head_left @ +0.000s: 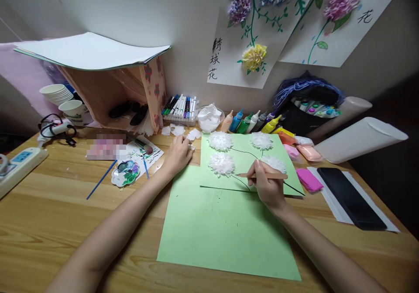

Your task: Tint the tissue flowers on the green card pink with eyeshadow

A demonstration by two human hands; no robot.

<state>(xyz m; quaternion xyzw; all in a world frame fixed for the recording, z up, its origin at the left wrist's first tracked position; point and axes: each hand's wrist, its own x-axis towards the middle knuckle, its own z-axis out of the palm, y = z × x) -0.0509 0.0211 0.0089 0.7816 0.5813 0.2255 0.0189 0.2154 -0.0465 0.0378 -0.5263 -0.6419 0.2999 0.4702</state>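
Note:
My right hand (266,181) grips a slim tan pencil (270,176), its pointed tip aimed left over a light green sheet (242,153). On that sheet sit several white ruffled paper flowers (221,163), with thin dark stem lines running from them. My fingers partly cover the lower right flower (275,163). Under this sheet lies a larger green sheet (225,236) with a few dark specks on it. My left hand (179,155) rests on the table just left of the sheets, fingers bent and lying down beside white paper scraps (194,134).
A row of paint bottles (245,122), a bowl of white tissue (210,117) and a marker box (180,109) line the wall. Left are a palette (125,173), brushes (101,179) and a power strip (24,166). Right lie a phone (352,199) and a pink packet (309,179).

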